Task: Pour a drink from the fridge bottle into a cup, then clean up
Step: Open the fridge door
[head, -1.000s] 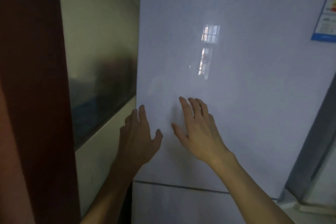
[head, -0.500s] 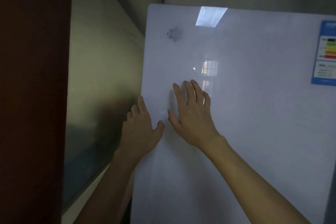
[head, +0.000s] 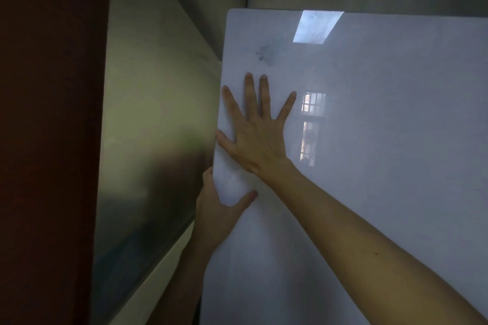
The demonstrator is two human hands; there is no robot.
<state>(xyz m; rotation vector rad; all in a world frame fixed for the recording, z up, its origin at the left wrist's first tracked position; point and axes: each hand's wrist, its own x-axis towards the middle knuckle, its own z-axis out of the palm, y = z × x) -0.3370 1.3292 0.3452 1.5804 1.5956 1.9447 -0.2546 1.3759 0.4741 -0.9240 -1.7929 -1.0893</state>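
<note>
Fridge door [head: 369, 153]: a big glossy pale door fills the right side of my view, its top edge below the grey wall and its left edge in front of me. The bottle and cup are nowhere in sight.
Side wall [head: 153, 113]: a dull greenish panel runs along the left of the door, dark lower down.
Dark frame [head: 50, 140]: a reddish-brown upright takes up the far left.
My right hand [head: 260, 137]: laid flat on the door front near its left edge, fingers spread wide and pointing up.
My left hand [head: 219, 214]: lower down, wrapped round the door's left edge, thumb on the front, fingers hidden behind the edge.
Reflections: a bright skylight patch [head: 318, 26] near the top, a window [head: 311, 126] just right of my right hand.
Smudge [head: 264, 54]: a small grey mark above my right fingertips.
</note>
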